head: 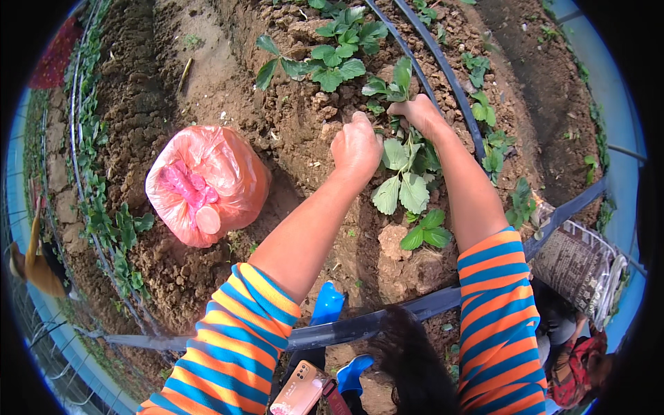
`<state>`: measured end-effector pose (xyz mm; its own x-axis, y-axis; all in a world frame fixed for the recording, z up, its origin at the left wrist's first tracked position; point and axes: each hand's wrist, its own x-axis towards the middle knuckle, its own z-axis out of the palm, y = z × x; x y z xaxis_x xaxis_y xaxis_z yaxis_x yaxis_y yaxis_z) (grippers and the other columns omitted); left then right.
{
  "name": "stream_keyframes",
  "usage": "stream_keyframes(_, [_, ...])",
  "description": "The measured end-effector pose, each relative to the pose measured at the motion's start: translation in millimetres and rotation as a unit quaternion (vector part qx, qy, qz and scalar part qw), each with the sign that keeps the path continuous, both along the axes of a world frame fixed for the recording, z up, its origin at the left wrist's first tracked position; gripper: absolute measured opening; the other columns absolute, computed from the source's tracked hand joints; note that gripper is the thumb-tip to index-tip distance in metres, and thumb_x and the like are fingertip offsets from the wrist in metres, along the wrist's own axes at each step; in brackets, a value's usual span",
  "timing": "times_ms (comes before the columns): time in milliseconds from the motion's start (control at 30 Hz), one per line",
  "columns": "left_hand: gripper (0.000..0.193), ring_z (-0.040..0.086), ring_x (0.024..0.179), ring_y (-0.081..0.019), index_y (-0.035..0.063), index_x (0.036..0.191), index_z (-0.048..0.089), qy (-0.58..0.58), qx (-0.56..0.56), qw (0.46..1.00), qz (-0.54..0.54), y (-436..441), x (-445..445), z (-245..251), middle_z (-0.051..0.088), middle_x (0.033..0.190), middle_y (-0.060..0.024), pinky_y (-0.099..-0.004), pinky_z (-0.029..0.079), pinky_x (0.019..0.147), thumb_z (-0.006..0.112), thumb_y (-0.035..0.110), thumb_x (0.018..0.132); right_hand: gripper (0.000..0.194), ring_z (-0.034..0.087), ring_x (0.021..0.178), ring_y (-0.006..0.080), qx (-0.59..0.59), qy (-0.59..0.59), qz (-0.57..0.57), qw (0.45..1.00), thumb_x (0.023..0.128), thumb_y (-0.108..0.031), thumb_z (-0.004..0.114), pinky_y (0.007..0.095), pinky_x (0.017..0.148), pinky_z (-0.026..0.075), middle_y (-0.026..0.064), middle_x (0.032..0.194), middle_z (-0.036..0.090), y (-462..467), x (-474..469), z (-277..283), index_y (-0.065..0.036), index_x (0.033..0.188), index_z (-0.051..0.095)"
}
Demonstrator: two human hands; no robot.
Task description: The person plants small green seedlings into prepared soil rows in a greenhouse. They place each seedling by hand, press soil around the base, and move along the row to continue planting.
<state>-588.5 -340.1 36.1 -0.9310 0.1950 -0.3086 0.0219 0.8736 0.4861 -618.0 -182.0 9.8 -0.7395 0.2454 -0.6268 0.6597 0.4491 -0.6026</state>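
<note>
My right hand grips the stems of a strawberry plant whose green leaves rise above the fingers. Just beside it, my left hand is curled into a fist, knuckles up; whether anything is inside is hidden. Pale undersides show on several drooping strawberry leaves below the hands. A low green seedling grows in the soil nearer my body. Further up the bed stands a fuller strawberry plant. Left of my left arm sits a full, knotted pink plastic bag on the soil.
Black drip hoses run along the bed at right. A thicker black pipe crosses near my blue boots. A printed plastic sack lies at right. Other people are at both sides. A phone hangs before me.
</note>
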Motion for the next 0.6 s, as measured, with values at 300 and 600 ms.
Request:
stream_keyframes(300, [0.010, 0.063, 0.071, -0.0290, 0.0020, 0.080, 0.057, 0.131, -0.146, 0.935, -0.295, 2, -22, -1, 0.061, 0.079, -0.0162, -0.0377, 0.051, 0.060, 0.051, 0.008, 0.076, 0.033, 0.057, 0.058, 0.0224, 0.001, 0.007, -0.061, 0.998, 0.061, -0.030, 0.068, 0.0332, 0.063, 0.044, 0.0128, 0.061, 0.061, -3, 4, -4, 0.003, 0.065, 0.063])
stream_keyframes(600, [0.018, 0.065, 0.079, -0.0279, 0.0050, 0.079, 0.068, 0.048, -0.191, 0.929, -0.312, 17, -55, 10, 0.066, 0.080, -0.0140, -0.0356, 0.052, 0.068, 0.051, 0.010, 0.076, 0.033, 0.058, 0.061, 0.0227, -0.031, 0.021, -0.055, 0.998, 0.058, -0.028, 0.068, 0.0340, 0.063, 0.044, 0.0138, 0.066, 0.062, -2, 8, 8, 0.003, 0.067, 0.063])
